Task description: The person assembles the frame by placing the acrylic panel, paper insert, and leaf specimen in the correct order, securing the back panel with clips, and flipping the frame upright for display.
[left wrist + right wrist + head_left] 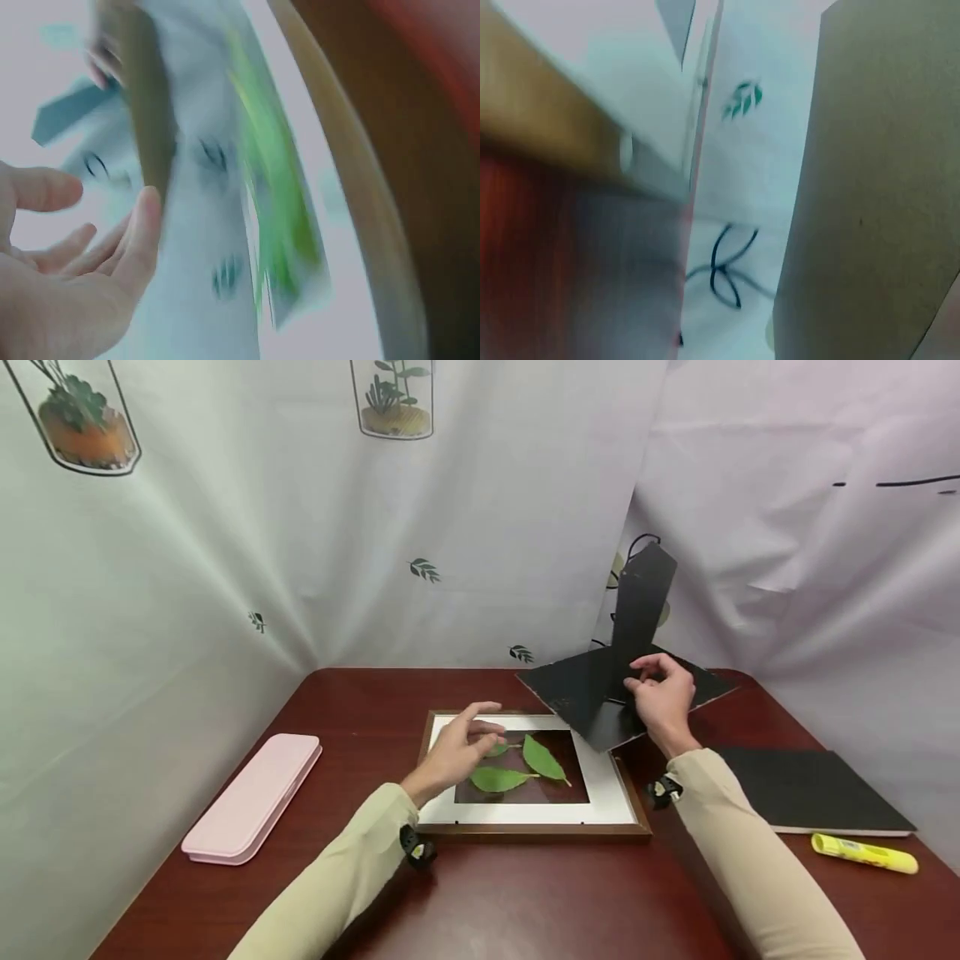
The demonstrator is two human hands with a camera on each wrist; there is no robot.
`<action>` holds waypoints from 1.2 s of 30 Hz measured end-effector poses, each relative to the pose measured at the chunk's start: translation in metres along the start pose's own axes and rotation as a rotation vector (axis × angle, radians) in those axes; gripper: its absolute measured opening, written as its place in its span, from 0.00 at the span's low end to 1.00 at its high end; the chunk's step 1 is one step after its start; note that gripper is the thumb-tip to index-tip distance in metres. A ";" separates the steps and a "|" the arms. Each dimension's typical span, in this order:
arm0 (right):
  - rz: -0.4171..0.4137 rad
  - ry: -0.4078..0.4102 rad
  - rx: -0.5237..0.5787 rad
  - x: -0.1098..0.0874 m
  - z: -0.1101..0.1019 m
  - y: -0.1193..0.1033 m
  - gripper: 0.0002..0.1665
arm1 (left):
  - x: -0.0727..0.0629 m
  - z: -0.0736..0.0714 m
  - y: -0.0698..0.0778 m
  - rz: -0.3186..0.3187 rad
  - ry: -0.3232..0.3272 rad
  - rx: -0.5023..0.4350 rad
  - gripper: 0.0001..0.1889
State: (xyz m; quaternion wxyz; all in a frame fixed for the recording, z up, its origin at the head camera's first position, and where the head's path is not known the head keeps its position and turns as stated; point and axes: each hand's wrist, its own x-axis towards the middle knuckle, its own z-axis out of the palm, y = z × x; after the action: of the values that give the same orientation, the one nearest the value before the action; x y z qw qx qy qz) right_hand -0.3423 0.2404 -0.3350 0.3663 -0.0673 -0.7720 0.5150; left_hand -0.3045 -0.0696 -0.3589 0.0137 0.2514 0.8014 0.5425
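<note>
My right hand pinches the foldout stand of a black frame backing board. The board is tilted over the back right corner of a picture frame, and its brown underside fills much of the right wrist view. Inside the frame, a white mat surrounds a dark window where green leaves lie. Above the frame's left part hovers my left hand, fingers apart and loosely bent, holding nothing; it partly covers one leaf. Motion blurs the leaves in the left wrist view.
At the left of the dark red table lies a pink case. A black book rests on the right, with a yellow glue stick in front of it. A patterned white curtain hangs behind.
</note>
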 end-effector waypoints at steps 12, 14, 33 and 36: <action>-0.031 -0.050 0.082 -0.046 0.052 -0.020 0.10 | 0.013 0.042 0.014 -0.249 0.179 -0.326 0.38; -0.029 -0.073 0.110 -0.052 0.057 -0.023 0.10 | 0.014 0.041 0.013 -0.250 0.215 -0.391 0.38; -0.039 -0.702 0.031 -0.022 0.017 -0.033 0.35 | -0.030 -0.022 -0.015 -0.242 0.161 -0.356 0.40; -0.068 -0.724 -0.059 -0.014 0.008 -0.027 0.37 | -0.031 -0.035 -0.023 -0.209 0.088 -0.386 0.40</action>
State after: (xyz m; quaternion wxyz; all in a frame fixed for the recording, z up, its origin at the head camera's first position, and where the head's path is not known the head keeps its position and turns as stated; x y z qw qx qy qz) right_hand -0.3300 0.2159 -0.3208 0.0843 0.1344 -0.8680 0.4705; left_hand -0.2963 -0.1193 -0.3729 0.0828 0.1358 0.7044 0.6918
